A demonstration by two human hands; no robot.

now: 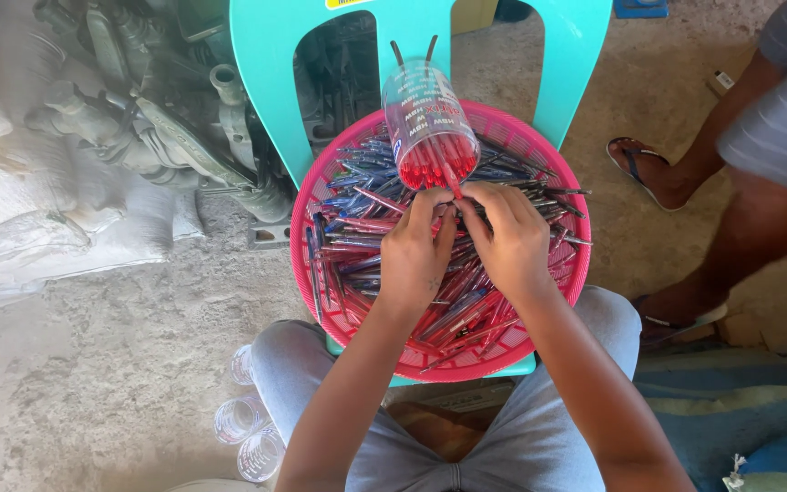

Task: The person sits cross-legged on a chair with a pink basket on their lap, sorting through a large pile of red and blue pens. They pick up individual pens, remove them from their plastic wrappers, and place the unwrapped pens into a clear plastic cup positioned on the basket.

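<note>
Red plastic pens are pinched by the left hand and right hand beside a nearly filled clear plastic tub, with many pens left in the pink mesh basket.

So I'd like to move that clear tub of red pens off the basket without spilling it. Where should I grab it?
Grip the clear tub around its round side wall near mid-height, coming from the far, closed end. It lies tilted on the pink basket, open mouth toward both hands, so tip the mouth upward as you lift.
</note>
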